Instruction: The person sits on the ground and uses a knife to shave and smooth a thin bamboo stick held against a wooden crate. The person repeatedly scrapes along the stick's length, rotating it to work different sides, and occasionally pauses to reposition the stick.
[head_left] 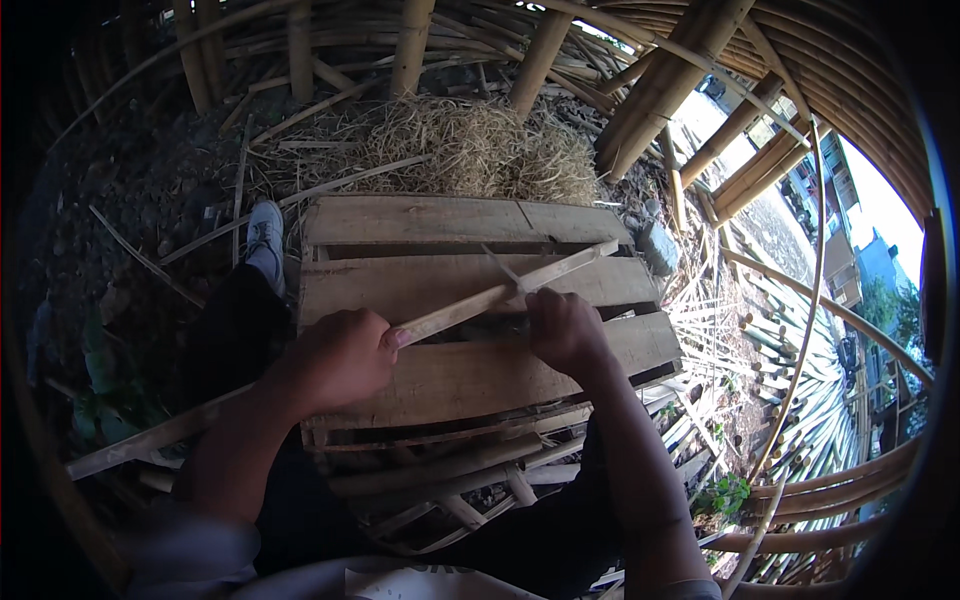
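A long split-bamboo strip (455,314) slants over a slatted wooden bench (440,383), from the lower left to the bench's far right part. My left hand (345,362) is wrapped round the strip near the bench's left side, thumb on top. Closed at the strip's right part, my right hand (565,330) grips a knife. Its thin blade (503,267) points up and left from the fist and crosses the strip. The knife's handle is hidden inside my fingers.
Pale shavings (480,150) are heaped behind the bench. A shoe (265,240) stands at its left. Upright bamboo posts (410,50) line the back. Many cut bamboo poles (800,370) lie at the right, beyond a thin bent pole (815,300). A plastic bottle (657,247) lies by the bench's right corner.
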